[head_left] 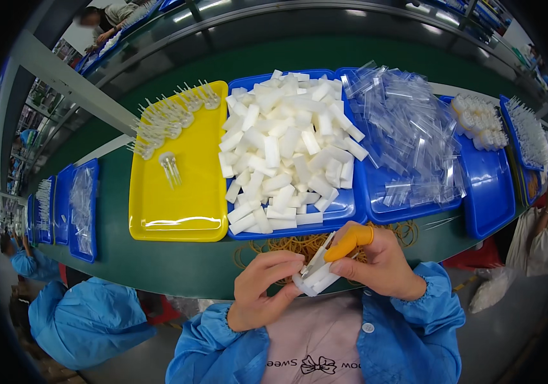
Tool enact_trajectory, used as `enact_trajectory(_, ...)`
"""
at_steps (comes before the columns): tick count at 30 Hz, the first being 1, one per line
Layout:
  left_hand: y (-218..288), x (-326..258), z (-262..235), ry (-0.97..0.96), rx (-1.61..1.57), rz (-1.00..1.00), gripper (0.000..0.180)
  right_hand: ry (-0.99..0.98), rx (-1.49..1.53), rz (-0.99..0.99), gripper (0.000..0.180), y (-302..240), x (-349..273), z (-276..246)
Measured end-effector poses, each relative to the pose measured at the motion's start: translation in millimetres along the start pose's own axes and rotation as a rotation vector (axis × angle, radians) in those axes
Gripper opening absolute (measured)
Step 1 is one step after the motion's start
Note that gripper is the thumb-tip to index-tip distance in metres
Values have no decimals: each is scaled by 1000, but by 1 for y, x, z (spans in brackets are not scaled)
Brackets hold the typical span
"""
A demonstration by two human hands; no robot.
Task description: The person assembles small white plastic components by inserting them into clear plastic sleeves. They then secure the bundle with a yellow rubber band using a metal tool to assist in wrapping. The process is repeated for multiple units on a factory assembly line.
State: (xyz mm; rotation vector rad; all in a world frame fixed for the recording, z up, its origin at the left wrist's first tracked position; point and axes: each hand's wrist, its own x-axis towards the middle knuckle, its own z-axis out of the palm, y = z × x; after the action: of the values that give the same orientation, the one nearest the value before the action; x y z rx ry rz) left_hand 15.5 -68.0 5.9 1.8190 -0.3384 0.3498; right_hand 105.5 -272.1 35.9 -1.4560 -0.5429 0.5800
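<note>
My left hand [262, 288] and my right hand [379, 262] meet just below the table edge, both gripping a small bundle of white foam blocks with thin clear pieces [315, 274]. An orange finger cot covers my right index finger [349, 242], which presses on top of the bundle. Loose rubber bands [299, 243] lie on the green table right behind my hands. A blue tray [344, 211] heaped with white foam blocks [287, 147] stands beyond them.
A yellow tray [178, 211] at left holds bundled clear pieces [171, 115] at its far end. A blue tray [376, 211] of clear plastic sleeves [408, 128] sits at right, more blue trays [488, 192] beyond it. Other workers in blue sit at left [82, 320] and right [543, 237].
</note>
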Motion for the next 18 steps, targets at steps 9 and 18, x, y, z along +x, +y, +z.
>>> enact_trajectory(9,-7,-12,-8,168,-195,-310,24,124,-983,-356,20,19,68,-15)
enact_trajectory(18,-7,-16,-13,180,-146,-261,23,76,-700,-232,21,27,65,-14)
